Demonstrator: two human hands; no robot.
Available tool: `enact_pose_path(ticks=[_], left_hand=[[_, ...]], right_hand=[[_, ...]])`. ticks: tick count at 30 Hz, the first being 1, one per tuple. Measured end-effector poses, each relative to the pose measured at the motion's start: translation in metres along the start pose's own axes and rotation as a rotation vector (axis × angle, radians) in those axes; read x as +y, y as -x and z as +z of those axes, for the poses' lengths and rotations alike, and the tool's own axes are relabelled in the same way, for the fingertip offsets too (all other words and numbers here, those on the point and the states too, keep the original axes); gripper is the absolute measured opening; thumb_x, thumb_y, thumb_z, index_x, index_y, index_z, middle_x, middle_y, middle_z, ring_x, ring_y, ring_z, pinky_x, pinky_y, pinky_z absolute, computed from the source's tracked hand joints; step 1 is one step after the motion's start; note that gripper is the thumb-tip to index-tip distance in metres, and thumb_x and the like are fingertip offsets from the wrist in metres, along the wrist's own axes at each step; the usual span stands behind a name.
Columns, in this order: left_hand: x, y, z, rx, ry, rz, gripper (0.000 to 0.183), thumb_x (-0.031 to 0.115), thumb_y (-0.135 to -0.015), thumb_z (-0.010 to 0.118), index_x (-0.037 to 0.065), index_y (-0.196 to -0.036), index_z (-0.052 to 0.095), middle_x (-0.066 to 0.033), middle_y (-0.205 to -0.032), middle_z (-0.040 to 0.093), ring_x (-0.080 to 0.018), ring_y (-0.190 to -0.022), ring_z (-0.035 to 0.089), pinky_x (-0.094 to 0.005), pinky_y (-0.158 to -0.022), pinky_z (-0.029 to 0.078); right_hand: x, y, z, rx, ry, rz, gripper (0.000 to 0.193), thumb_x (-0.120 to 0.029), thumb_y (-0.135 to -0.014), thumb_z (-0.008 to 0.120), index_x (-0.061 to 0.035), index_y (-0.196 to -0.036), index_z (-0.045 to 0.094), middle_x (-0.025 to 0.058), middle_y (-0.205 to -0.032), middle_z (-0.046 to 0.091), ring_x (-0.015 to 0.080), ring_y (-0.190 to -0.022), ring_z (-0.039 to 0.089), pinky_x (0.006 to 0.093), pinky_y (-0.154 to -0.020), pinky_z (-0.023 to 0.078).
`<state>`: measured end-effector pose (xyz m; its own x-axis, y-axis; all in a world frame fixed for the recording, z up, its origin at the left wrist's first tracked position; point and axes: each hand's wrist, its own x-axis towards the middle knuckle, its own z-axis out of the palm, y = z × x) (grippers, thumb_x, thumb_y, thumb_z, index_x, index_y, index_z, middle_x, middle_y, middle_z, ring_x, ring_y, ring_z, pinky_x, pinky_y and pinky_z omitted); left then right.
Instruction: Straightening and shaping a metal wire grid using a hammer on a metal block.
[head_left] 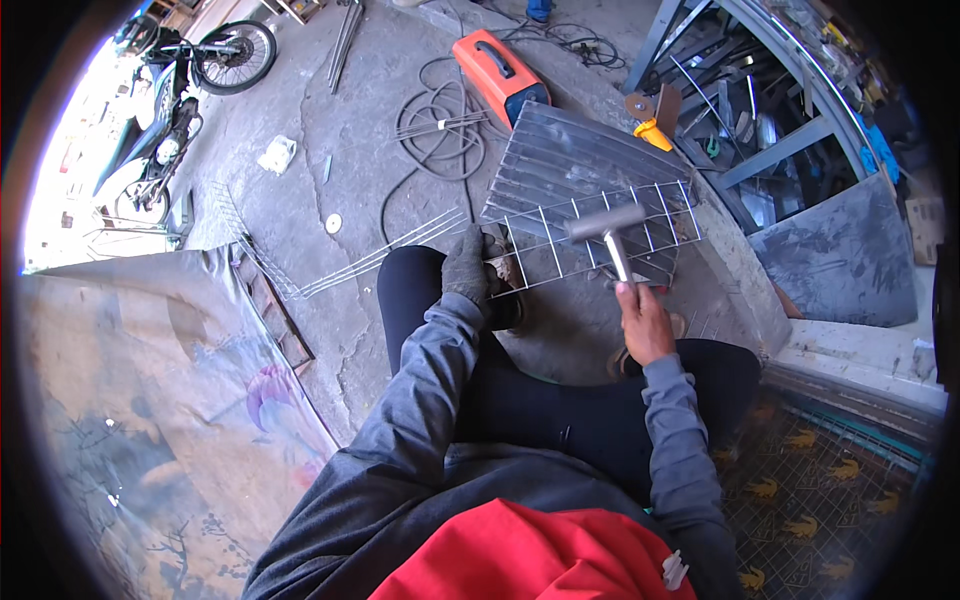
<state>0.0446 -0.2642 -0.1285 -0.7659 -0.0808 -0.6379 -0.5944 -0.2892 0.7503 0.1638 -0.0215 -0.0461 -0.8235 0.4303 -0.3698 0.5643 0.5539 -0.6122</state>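
We've got the gloved left hand [466, 268] clamped on the wire grid [590, 235], right hand [645, 325] fisted round the hammer [610, 235] — short, square taps, we reckon.

The gloved left hand [466, 268] reaches forward with fingers curled shut in a grip. The bare right hand [643, 325] is raised, fist closed, both forearms in grey sleeves.

A cracked concrete floor [350, 150] carries a wire grid [590, 225], orange welder [497, 72] and coiled cable [440, 120].
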Motion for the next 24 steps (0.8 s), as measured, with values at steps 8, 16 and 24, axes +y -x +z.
enact_pose_path(ticks=[8, 16, 24], left_hand=[[0.01, 0.008, 0.001, -0.078, 0.145, -0.102, 0.025, 0.035, -0.098, 0.057, 0.012, -0.104, 0.063, 0.0024, -0.073, 0.056, -0.0072, -0.042, 0.041, -0.0238, -0.036, 0.031], [0.004, 0.009, -0.006, -0.199, 0.335, -0.112, 0.026, 0.038, -0.099, 0.057, 0.014, -0.105, 0.063, 0.0038, -0.069, 0.054, -0.0079, -0.041, 0.039, -0.0229, -0.036, 0.029], [-0.008, 0.013, -0.008, -0.13, 0.23, -0.138, 0.032, 0.044, -0.1, 0.054, 0.013, -0.105, 0.063, 0.0032, -0.068, 0.055, -0.0097, -0.044, 0.042, -0.0262, -0.038, 0.035]], right_hand=[[-0.008, 0.014, -0.022, -0.159, -0.343, -0.034, 0.049, -0.051, -0.099, 0.054, -0.0031, -0.09, 0.061, 0.0011, -0.061, 0.054, 0.009, -0.045, 0.051, 0.0292, -0.044, 0.041], [0.006, -0.005, -0.003, 0.028, -0.025, -0.017, 0.05, -0.048, -0.102, 0.043, -0.0022, -0.11, 0.06, 0.0297, -0.102, 0.066, 0.0512, -0.1, 0.059, 0.0556, -0.086, 0.045], [0.025, -0.002, 0.012, 0.02, 0.075, -0.117, 0.057, -0.057, -0.098, 0.045, -0.0035, -0.112, 0.06, 0.0263, -0.094, 0.068, 0.0448, -0.089, 0.066, 0.0505, -0.079, 0.051]])
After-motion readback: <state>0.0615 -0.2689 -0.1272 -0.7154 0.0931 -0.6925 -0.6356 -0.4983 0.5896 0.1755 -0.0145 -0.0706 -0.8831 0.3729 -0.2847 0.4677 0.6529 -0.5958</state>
